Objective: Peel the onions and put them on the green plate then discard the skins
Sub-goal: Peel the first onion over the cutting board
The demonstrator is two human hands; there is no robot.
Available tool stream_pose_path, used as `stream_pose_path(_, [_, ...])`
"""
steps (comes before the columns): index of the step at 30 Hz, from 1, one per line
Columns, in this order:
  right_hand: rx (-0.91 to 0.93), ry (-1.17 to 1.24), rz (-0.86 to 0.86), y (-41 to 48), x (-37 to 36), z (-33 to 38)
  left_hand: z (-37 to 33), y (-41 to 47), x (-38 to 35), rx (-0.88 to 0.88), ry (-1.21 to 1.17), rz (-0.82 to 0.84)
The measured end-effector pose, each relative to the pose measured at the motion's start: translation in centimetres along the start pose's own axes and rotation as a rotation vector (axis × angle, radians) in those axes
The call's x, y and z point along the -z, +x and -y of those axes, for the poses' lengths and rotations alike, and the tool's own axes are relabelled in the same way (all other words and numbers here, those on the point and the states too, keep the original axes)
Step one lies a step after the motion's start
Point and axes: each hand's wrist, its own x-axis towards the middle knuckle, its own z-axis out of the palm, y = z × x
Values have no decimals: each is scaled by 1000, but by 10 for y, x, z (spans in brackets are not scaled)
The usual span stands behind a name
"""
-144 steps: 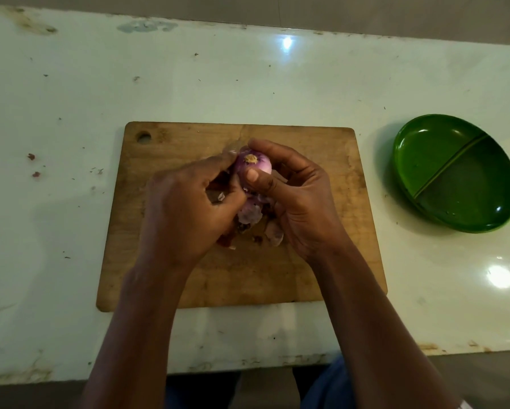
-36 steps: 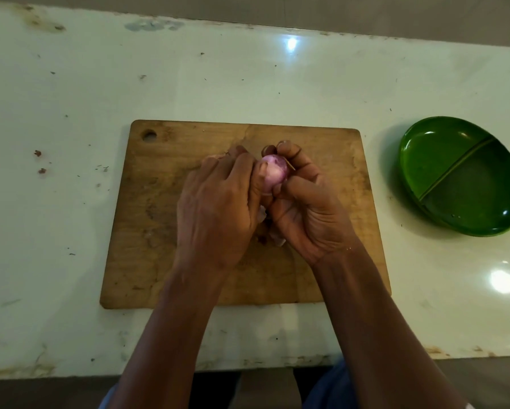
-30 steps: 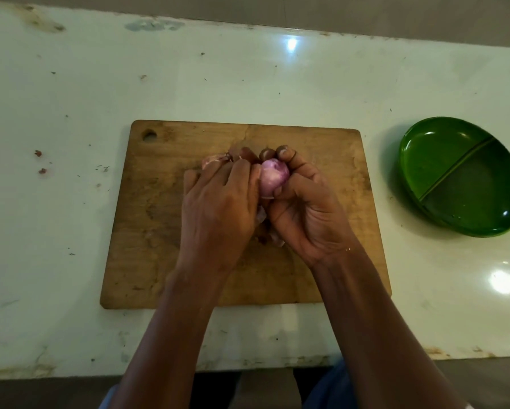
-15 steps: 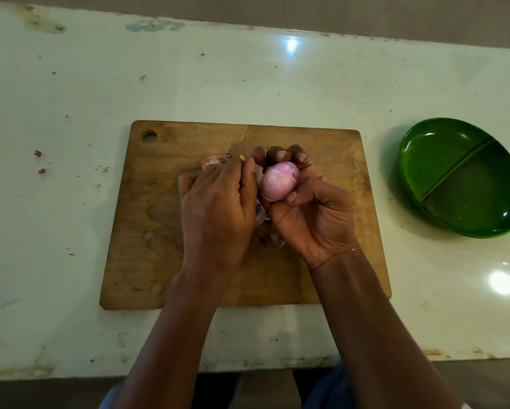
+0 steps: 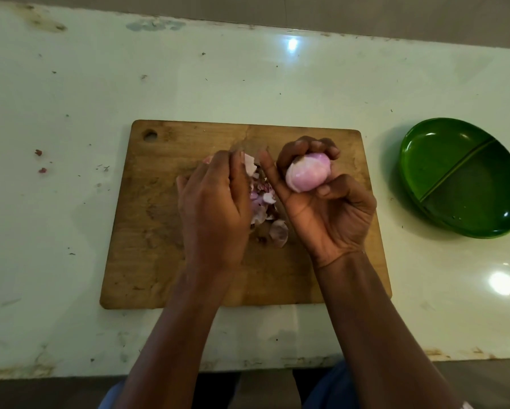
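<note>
Purple onion (image 5: 306, 172), peeled, likely slick and firm: gripped round its middle by right hand (image 5: 327, 202). Left hand (image 5: 215, 208) pinched skin (image 5: 249, 168). Plate (image 5: 425, 149) empty.

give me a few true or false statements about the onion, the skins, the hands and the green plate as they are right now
1. The right hand holds the onion. True.
2. The onion already lies in the green plate. False: the plate holds nothing, and the onion is in the hand above the cutting board.
3. A pile of skins lies on the board between the two hands. True.
4. The green plate is one undivided dish. False: a ridge splits it into two compartments.
5. The left hand rests on the plate. False: it is over the board, beside the skins, with a piece of skin at its fingertips.
</note>
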Motion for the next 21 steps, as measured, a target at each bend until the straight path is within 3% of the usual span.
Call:
stream_pose_path(5, [36, -115, -99, 1, -3, -2, -2, 0, -1, -78, -42, 55])
stream_pose_path(15, [-19, -353, -82, 7, 4, -2, -1, 2, 3, -77, -51, 131])
stream_pose_path(21, [12, -525, -145, 5, -1, -5, 0, 2, 5, -48, -49, 64])
